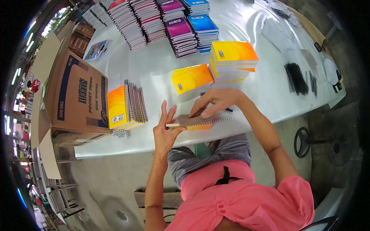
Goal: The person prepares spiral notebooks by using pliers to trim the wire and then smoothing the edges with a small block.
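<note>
Near the table's front edge, my left hand pinches the left end of a small memo notebook between thumb and finger, its other fingers raised. The notebook has a grey-brown board on top and some orange cover below. Along its near edge runs a spiral wire coil, which sticks out past the right end. Bent over the notebook, my right hand presses its fingertips to the board by the coil; my fingers partly hide the contact. A dark pen-like tool shows beside my right hand.
Yellow-orange notebooks stand in a short stack and a taller stack beyond my hands. Coil-bound notebooks sit beside a cardboard box at left. Purple notebooks and blue ones are behind; black coils lie right.
</note>
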Demonstrator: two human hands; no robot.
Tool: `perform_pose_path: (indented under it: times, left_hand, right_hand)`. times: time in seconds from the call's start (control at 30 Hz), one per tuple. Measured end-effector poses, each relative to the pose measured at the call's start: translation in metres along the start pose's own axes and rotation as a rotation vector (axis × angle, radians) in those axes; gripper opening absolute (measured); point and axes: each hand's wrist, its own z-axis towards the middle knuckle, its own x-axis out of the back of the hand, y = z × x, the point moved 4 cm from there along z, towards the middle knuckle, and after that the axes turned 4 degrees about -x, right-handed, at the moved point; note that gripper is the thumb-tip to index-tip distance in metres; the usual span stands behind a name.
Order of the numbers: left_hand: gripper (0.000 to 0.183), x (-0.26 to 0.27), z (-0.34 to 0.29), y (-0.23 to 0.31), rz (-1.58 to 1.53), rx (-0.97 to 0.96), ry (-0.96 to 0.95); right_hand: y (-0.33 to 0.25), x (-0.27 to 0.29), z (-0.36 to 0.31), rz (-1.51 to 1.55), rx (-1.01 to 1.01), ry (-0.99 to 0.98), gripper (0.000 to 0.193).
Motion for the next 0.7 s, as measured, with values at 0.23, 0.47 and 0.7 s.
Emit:
perform_pose_path:
  times: [0.23,0.47,0.7]
  left_hand:
    - [0.107,-0.005,-0.006,-0.006,-0.101,-0.013,0.015]
    - [0.106,-0.004,-0.005,0.001,-0.086,-0.029,-0.033]
    - [0.105,0.004,-0.007,-0.007,-0.242,0.018,-0.063]
  right_hand:
    - [-0.003,-0.006,0.004,-0.096,-0.034,-0.014,0.048]
    - [-0.01,-0.01,0.01,-0.078,0.021,-0.025,0.044]
    - [-0.01,-0.011,0.002,-0.169,-0.057,0.077,0.041]
